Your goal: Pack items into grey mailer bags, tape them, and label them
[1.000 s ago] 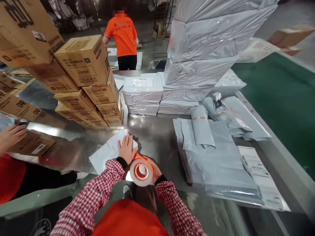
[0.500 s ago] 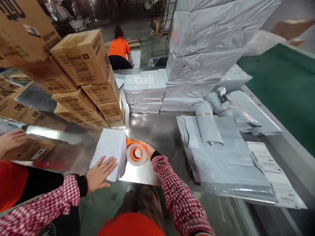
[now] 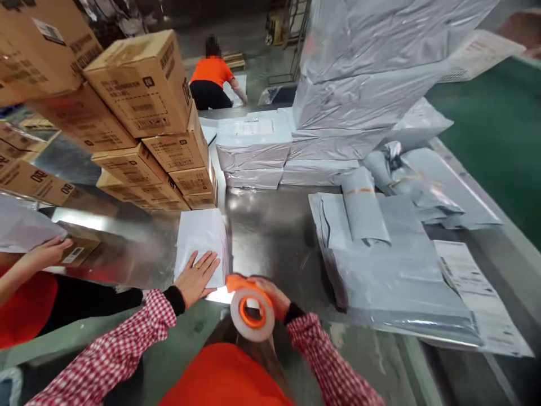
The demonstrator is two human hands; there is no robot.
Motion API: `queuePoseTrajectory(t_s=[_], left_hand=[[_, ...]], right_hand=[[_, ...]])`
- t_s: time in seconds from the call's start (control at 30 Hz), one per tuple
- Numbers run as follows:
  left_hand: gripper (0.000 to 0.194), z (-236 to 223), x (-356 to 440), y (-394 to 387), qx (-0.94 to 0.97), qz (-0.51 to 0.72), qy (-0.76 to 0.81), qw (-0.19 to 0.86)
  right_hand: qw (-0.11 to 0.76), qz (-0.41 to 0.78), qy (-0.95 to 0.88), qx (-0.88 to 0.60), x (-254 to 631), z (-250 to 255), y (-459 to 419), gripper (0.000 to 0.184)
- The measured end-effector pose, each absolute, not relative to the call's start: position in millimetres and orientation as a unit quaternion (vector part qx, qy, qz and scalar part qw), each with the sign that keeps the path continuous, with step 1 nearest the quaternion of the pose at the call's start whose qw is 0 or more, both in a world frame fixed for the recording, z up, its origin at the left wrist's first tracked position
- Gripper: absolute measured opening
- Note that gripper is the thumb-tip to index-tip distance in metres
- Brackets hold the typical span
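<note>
My left hand lies flat, fingers stretched, on the near part of a white wrapped package. That package stands on the metal table, close to its front edge. Gripped in my right hand is an orange tape dispenser with a large roll of clear tape, tilted over the table's front edge. The dispenser's orange front end is close to the package's near right corner; whether they touch, I cannot tell. My right fingers are partly hidden behind the dispenser.
Brown cartons are stacked at the left. Grey wrapped parcels rise at the back, and flat grey mailer bags lie to the right. At the far left a co-worker's hand holds a white package. Another person bends down beyond the table.
My right hand has pulled the tape dispenser toward me, from beside the package to the table's front edge. The package has turned straighter, with my left hand still on it.
</note>
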State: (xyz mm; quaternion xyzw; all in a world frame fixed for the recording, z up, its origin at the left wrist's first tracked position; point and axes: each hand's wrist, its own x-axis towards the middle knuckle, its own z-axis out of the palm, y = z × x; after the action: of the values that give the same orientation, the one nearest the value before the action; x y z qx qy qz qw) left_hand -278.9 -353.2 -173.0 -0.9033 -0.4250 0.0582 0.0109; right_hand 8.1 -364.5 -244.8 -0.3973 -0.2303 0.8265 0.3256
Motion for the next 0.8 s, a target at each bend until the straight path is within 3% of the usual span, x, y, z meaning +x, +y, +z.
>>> queuePoseTrajectory(t_s=[0.13, 0.3, 0.37, 0.53, 0.67, 0.8], left_hand=[[0.068, -175, -230, -359, -0.872, 0.039, -0.487, -0.020], [0.072, -170, -145, -342, -0.779, -0.036, -0.625, -0.044], [0.075, -161, -145, -332, -0.825, -0.032, -0.561, -0.053], [0.077, -152, -207, -298, -0.973, 0.067, -0.220, -0.013], [0.069, -165, -210, -277, -0.958, 0.089, -0.274, -0.001], [0.072, -172, -185, -281, -0.950, 0.086, -0.301, -0.017]], right_hand=[[0.380, 0.792, -0.150, -0.453, 8, -268, -449, 0.037], [0.438, 0.758, -0.088, -0.476, 43, -262, -401, 0.035], [0.431, 0.765, -0.096, -0.470, 69, -251, -362, 0.033], [0.407, 0.782, -0.114, -0.458, 96, -236, -303, 0.026], [0.434, 0.778, -0.101, -0.444, 79, -240, -294, 0.031], [0.465, 0.746, -0.109, -0.465, 75, -249, -339, 0.039]])
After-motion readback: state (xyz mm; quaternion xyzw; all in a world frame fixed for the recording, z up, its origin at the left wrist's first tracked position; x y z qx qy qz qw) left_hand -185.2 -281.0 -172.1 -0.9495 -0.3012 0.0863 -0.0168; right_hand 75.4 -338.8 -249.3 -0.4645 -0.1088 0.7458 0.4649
